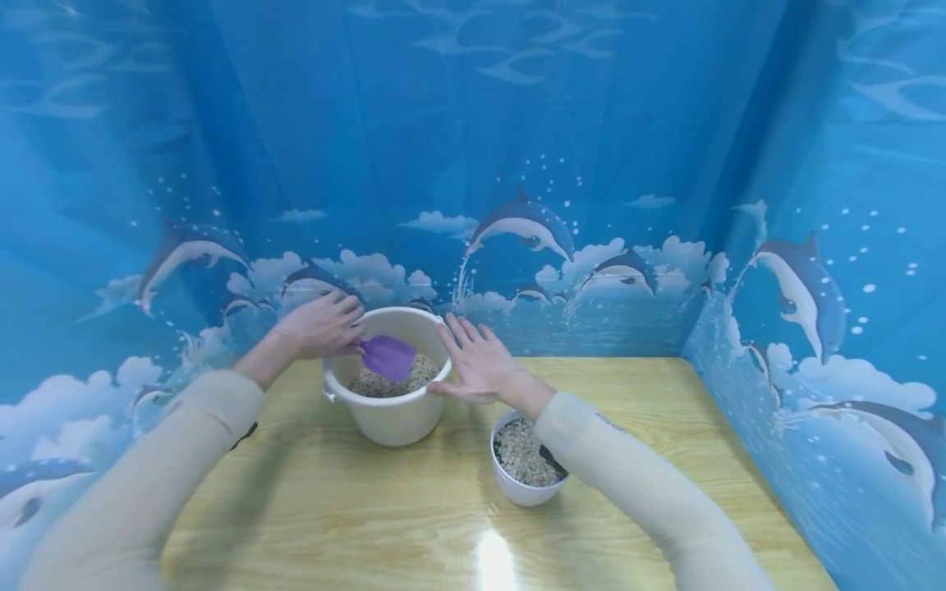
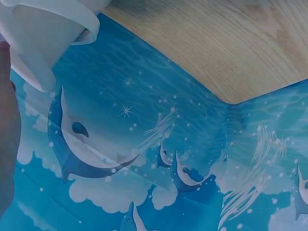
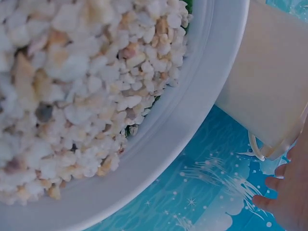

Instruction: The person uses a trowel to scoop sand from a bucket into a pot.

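1. The dolphin-printed blue backdrop (image 1: 517, 123) walls in the wooden bench (image 1: 369, 509) on three sides; everything in hand stands on the far half of that bench.
2. The white bucket (image 1: 392, 419) stands upright near the back edge, partly filled with pale gravel (image 1: 369, 384); judging by the level, plenty remains in it.
3. The small white bowl (image 1: 517, 488) stands just beside the bucket, nearer the person and to its right, partly under the right forearm; gravel lies close to its rim, so the filling looks nearly done, though the sleeve hides part of the bowl.
4. The left hand (image 1: 321, 326) is curled round the handle of the purple scoop (image 1: 388, 357) over the bucket's left rim; the blade hangs inside the bucket above the gravel; I cannot tell whether it carries a load.
5. The right hand (image 1: 476, 361) has its fingers straight and spread, palm towards the bucket's right rim, touching it or just beside it; it holds nothing.
6. By my reading, little is left beyond perhaps a last scoopful into the bowl.
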Demonstrator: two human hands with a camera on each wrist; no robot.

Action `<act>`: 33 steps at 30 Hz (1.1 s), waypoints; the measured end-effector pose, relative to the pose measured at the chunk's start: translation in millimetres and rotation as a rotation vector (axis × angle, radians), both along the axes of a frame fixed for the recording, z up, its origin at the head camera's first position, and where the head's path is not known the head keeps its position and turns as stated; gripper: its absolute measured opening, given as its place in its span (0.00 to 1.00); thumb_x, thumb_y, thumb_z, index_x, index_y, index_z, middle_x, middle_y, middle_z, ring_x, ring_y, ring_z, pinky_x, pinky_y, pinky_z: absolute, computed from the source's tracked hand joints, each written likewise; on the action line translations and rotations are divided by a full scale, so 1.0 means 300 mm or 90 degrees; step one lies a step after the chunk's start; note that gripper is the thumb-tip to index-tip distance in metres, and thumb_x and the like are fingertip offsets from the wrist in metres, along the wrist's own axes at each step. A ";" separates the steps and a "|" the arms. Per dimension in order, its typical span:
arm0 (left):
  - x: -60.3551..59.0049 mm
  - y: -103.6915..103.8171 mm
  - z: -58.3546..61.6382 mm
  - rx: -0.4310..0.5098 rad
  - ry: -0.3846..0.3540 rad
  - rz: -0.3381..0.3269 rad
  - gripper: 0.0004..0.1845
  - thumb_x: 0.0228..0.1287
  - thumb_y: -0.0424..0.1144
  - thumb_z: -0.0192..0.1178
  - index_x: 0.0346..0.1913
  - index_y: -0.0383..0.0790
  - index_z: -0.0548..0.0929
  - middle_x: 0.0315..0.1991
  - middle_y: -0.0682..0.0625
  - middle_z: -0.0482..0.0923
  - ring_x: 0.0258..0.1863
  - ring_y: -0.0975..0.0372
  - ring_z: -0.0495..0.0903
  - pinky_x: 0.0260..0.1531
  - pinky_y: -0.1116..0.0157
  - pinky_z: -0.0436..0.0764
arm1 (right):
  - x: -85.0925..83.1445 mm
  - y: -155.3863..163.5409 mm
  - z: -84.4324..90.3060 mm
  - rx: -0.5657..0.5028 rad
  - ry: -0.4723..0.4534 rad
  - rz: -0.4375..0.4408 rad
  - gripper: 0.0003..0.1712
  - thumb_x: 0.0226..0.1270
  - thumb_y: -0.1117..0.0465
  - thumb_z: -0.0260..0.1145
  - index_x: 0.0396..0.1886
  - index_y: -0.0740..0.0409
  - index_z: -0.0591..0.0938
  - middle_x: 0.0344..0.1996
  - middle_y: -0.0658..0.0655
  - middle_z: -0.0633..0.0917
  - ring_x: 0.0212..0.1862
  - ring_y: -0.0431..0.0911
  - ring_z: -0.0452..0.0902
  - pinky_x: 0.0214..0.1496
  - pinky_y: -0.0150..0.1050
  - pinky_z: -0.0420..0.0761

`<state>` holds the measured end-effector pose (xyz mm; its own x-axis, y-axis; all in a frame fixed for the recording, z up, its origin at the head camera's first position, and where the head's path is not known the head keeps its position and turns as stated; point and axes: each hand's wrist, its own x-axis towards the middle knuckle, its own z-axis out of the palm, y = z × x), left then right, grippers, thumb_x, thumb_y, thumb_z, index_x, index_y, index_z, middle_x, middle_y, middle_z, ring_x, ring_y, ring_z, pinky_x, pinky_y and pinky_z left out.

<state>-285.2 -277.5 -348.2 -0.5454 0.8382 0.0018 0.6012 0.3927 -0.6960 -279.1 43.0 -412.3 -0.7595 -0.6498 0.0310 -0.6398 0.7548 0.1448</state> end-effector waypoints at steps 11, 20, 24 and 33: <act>-0.020 0.010 -0.008 -0.028 -0.021 0.023 0.25 0.73 0.65 0.58 0.49 0.45 0.82 0.45 0.45 0.82 0.50 0.52 0.78 0.53 0.53 0.83 | -0.002 -0.002 -0.009 0.005 -0.009 -0.002 0.66 0.70 0.15 0.37 0.87 0.60 0.41 0.87 0.66 0.45 0.87 0.60 0.47 0.85 0.61 0.57; -0.060 0.020 -0.001 -0.062 -0.004 -0.008 0.27 0.72 0.68 0.56 0.44 0.46 0.82 0.42 0.47 0.82 0.46 0.54 0.76 0.48 0.56 0.81 | 0.004 -0.006 -0.002 0.020 -0.007 -0.006 0.66 0.70 0.15 0.36 0.86 0.62 0.43 0.86 0.67 0.47 0.87 0.61 0.49 0.84 0.61 0.61; -0.076 0.024 0.008 -0.098 0.019 -0.017 0.27 0.72 0.69 0.55 0.43 0.46 0.81 0.40 0.48 0.81 0.44 0.55 0.76 0.49 0.56 0.82 | 0.009 -0.007 -0.001 0.017 -0.010 -0.005 0.66 0.70 0.15 0.36 0.86 0.63 0.44 0.86 0.68 0.47 0.86 0.61 0.50 0.84 0.61 0.61; -0.102 0.038 0.006 -0.134 0.030 -0.031 0.28 0.73 0.69 0.54 0.40 0.46 0.82 0.38 0.48 0.81 0.44 0.55 0.75 0.51 0.55 0.81 | 0.011 -0.004 0.001 0.014 -0.011 -0.011 0.67 0.69 0.14 0.37 0.86 0.62 0.43 0.86 0.67 0.48 0.86 0.61 0.50 0.84 0.61 0.60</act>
